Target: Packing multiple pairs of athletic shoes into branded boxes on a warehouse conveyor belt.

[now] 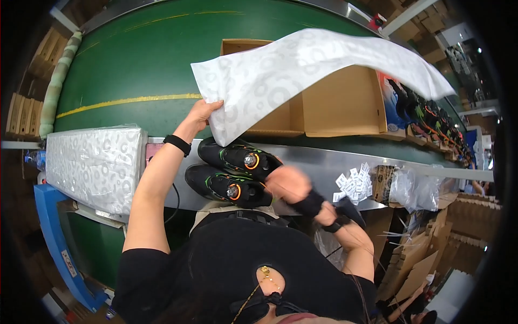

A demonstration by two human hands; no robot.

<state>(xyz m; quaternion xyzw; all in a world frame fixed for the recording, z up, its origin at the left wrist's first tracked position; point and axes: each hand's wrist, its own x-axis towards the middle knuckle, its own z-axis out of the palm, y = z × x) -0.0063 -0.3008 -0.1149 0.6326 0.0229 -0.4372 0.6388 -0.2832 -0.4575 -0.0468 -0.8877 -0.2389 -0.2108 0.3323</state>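
Note:
A sheet of white wrapping paper [264, 81] with a grey ring pattern billows out to the right over a brown cardboard box [342, 110]. Its lower left corner is pinched in my left hand [203, 114]. Below the paper, a pair of black shoes lies side by side on the metal ledge: the farther shoe [224, 156] and the nearer shoe [210, 183], both with green and orange trim and a round dial. My right hand [291, 183], smeared by motion, is at the right end of the shoes; whether it grips one is unclear.
A plastic-covered stack of patterned paper [94, 173] stands at left, beside a blue frame [56, 227]. Small white tags [355, 183] lie in a pile on the right of the ledge, near clear plastic bags [415, 189]. Several more shoes [431, 119] line the green belt [135, 59] at far right.

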